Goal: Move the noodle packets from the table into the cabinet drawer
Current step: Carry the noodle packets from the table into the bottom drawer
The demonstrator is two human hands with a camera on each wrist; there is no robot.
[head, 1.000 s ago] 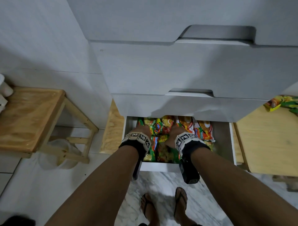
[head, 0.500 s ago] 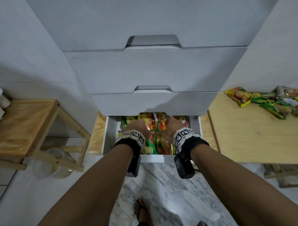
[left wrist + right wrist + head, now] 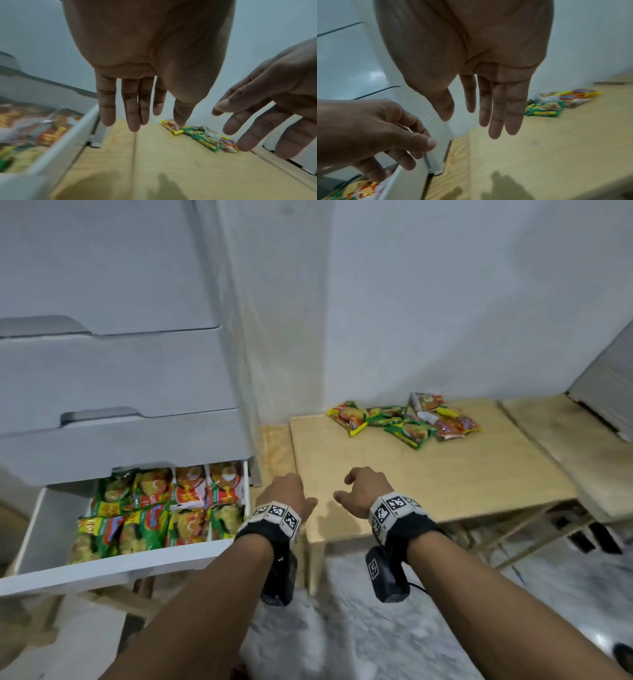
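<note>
Several noodle packets (image 3: 404, 419) (image 3: 200, 134) (image 3: 556, 102) lie in a heap at the far side of the low wooden table (image 3: 428, 474). The bottom cabinet drawer (image 3: 102, 566) stands pulled out at the left, packed with rows of green, yellow and red packets (image 3: 161, 508). My left hand (image 3: 287, 494) (image 3: 137, 108) hovers empty over the table's near left corner, just right of the drawer, fingers straight. My right hand (image 3: 363, 491) (image 3: 488, 115) hangs empty over the table's front, fingers relaxed, well short of the heap.
The white cabinet (image 3: 120, 371) has two closed drawers above the open one. A second wooden table (image 3: 575, 446) adjoins on the right, with a grey panel (image 3: 609, 392) leaning behind it. Marble floor (image 3: 376, 628) lies below my arms.
Both hands have come out of the drawer and swung right over the table, holding nothing. My view has turned right, so the heap of packets on the table now shows ahead.
</note>
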